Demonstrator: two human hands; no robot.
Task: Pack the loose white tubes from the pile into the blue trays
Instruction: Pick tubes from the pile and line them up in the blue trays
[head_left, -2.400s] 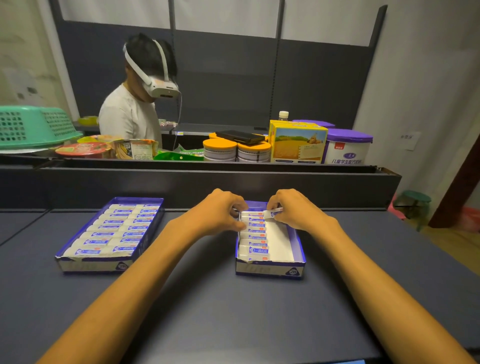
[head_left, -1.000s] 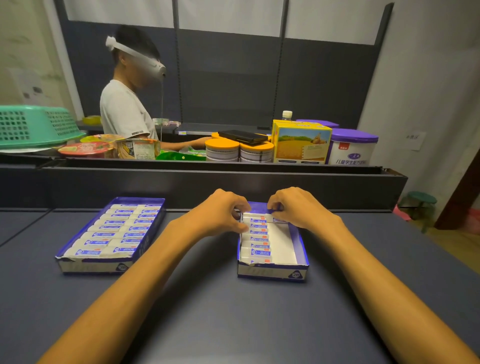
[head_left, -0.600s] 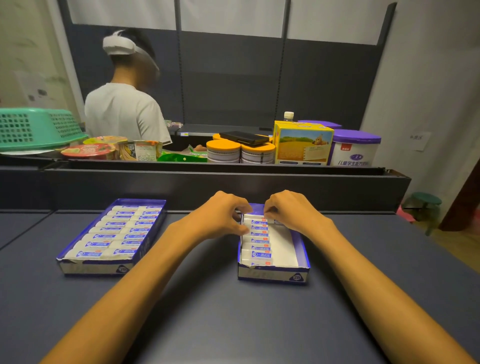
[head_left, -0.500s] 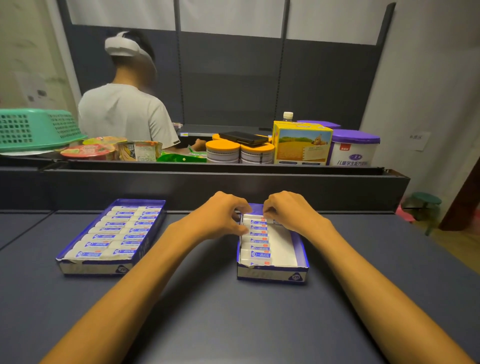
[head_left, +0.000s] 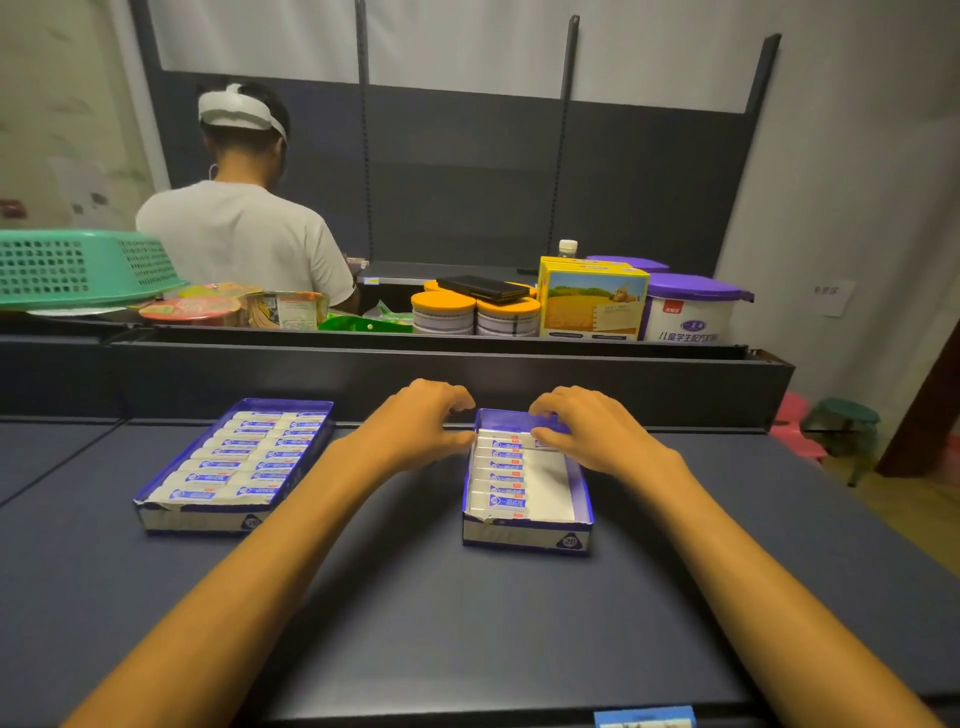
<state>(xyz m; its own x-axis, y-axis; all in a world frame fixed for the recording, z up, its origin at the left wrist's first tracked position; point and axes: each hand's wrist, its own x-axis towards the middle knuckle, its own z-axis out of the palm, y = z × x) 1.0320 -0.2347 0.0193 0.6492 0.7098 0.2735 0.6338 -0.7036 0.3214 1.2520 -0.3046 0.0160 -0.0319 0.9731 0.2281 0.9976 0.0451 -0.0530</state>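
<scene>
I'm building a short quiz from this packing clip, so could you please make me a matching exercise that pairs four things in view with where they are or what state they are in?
Things:
1. left blue tray
2. right blue tray
3. green basket
4. black phone

Places or states:
A. lying on top of the orange-lidded cans
B. one column of white tubes, the other side bare
C. filled with two columns of tubes
D. on the far ledge, at the left edge of the view

Pairs: 1-C, 2-B, 3-D, 4-A
</scene>
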